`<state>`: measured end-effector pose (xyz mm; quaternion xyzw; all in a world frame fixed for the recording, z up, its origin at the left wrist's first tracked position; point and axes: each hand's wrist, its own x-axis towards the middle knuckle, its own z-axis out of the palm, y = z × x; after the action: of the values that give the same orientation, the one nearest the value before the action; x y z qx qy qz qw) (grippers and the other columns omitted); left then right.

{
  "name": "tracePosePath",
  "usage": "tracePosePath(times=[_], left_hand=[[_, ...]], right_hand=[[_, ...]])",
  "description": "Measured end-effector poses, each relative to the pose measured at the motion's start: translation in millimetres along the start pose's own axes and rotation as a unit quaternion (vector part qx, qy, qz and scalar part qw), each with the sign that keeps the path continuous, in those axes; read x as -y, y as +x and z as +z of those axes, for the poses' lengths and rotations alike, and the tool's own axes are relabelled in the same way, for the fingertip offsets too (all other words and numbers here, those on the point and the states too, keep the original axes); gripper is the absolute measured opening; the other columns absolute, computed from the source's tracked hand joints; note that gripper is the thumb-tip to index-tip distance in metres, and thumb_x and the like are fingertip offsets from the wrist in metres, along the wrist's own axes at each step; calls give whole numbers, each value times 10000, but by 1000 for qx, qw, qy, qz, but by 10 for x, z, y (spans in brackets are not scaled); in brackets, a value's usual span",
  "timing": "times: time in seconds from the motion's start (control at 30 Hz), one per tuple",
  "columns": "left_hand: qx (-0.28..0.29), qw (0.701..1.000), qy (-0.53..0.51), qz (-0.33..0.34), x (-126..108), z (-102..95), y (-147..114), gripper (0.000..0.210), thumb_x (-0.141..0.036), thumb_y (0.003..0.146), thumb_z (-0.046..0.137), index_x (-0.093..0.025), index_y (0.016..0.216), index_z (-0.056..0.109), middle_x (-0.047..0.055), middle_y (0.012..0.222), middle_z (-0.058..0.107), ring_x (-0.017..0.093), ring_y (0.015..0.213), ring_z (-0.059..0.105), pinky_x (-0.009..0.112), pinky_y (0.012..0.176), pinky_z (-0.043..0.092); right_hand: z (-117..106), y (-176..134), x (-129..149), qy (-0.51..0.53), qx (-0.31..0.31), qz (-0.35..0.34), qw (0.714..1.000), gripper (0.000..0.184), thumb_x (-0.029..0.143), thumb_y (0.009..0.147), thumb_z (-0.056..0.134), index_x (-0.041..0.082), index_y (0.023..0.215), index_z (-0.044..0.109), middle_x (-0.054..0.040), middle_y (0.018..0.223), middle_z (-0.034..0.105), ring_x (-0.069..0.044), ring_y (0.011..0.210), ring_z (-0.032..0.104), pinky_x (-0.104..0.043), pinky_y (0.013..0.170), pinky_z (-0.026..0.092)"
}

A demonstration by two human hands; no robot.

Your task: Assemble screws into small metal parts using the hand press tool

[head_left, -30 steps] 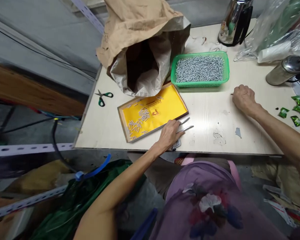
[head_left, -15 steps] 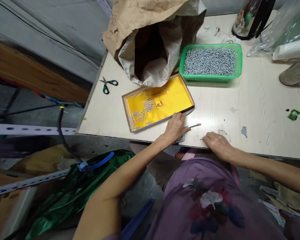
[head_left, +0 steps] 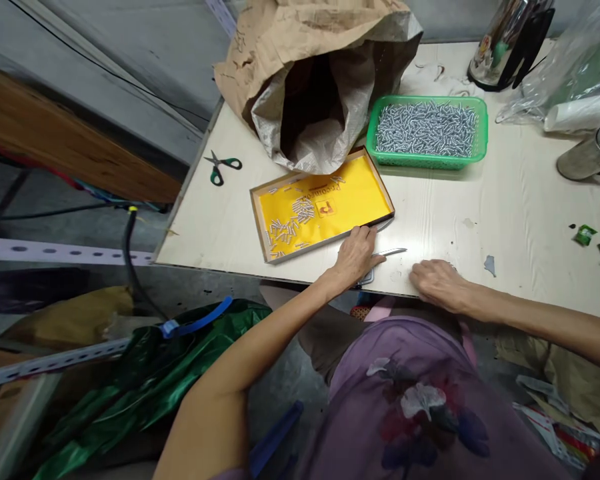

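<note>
My left hand (head_left: 355,257) is closed around a metal tool at the table's front edge. A thin pointed strip (head_left: 395,251) of it sticks out past the thumb; the rest is largely covered by the hand. My right hand (head_left: 437,283) rests on the front edge further right, fingers curled together, and whatever is in them is hidden. Just beyond my left hand lies a shallow cardboard tray (head_left: 330,235) with a yellow bottom. Small silver metal pieces (head_left: 303,209) are scattered in its left half. Behind, a green plastic basket (head_left: 427,162) holds many similar pieces (head_left: 425,127).
A large brown paper sack (head_left: 325,33) gapes toward me, overlapping the tray's back. Green-handled scissors (head_left: 223,167) lie at left. On the right are a kettle (head_left: 510,47), a steel flask (head_left: 587,155) and green wrapped sweets (head_left: 585,235). The table edge (head_left: 220,270) runs before my body.
My right hand has shifted slightly, and the small dark tip that showed at its fingertips is out of sight. My left hand stays at the metal tool. The whole view has moved a little.
</note>
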<state>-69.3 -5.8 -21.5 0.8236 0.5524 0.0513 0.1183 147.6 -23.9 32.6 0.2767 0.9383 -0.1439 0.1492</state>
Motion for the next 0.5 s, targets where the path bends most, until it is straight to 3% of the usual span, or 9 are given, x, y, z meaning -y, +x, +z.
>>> tracePosePath(times=[0.17,0.23,0.3,0.4,0.5], left_hand=[[-12,1000,-3,8,38,43,-3,521,-403,850,670,-97,1224,476,132,1055,580,281,1016,517,403,857,477],[-18,1000,-6,10,45,52,5,508,-414,844,674,-102,1202,492,127,1042,580,277,1002,518,394,842,481],[-23,1000,-6,14,44,52,14,492,-420,839,679,-115,1184,505,118,1034,582,270,991,518,385,833,483],[-20,1000,-7,15,34,40,21,478,-420,835,682,-122,1169,514,113,1033,581,266,988,519,382,834,481],[-10,1000,-12,2,19,26,22,483,-428,840,674,-113,1166,510,125,1046,578,276,1005,517,394,845,476]], right_hand=[[492,-1158,-210,69,-26,111,991,213,72,778,434,221,708,569,-23,638,554,-161,536,488,-305,502,342],[701,-1608,-214,58,-15,153,986,311,24,731,427,226,852,632,-52,724,609,-188,579,546,-325,501,379],[788,-1854,-183,45,-29,209,976,332,16,758,411,220,882,642,-73,744,625,-204,587,581,-336,486,393],[647,-1715,-117,80,-59,184,978,248,132,899,426,229,764,610,-48,705,600,-179,572,572,-309,481,380],[373,-1135,-60,63,-148,128,979,274,172,969,386,202,861,636,-75,824,627,-191,740,587,-308,600,409]])
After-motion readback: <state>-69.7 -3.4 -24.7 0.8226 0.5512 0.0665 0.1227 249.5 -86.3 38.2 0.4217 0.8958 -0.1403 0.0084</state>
